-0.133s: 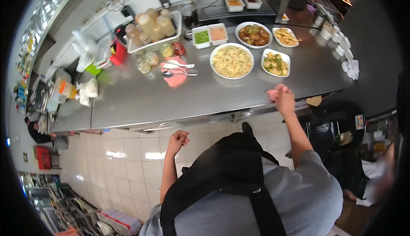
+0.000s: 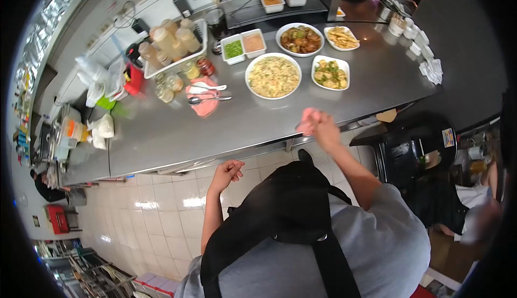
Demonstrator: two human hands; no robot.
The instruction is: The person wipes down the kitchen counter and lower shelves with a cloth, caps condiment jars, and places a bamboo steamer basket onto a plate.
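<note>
My right hand (image 2: 325, 129) grips a pink cloth (image 2: 308, 121) at the front edge of the steel counter (image 2: 258, 119). My left hand (image 2: 226, 175) hangs in front of the counter with its fingers curled; whether it holds something small is hidden. Beyond the right hand are a round plate of fried rice (image 2: 273, 76), a square dish of greens and pale pieces (image 2: 330, 74), a plate of browned meat (image 2: 299, 40) and a dish of fries (image 2: 342, 38). Another pink cloth (image 2: 203, 108) lies to the left, under a white spoon (image 2: 207, 87) and a metal spoon (image 2: 210, 99).
A basket of squeeze bottles (image 2: 176, 47), jars (image 2: 164, 94) and tubs of toppings (image 2: 233, 48) stand at the back. Crumpled white paper (image 2: 431, 71) lies at the right end. A black chair (image 2: 409, 155) stands below right, near another person (image 2: 474, 212).
My right hand has moved left along the counter's front edge with the pink cloth. The view has shifted slightly. My left hand is still curled.
</note>
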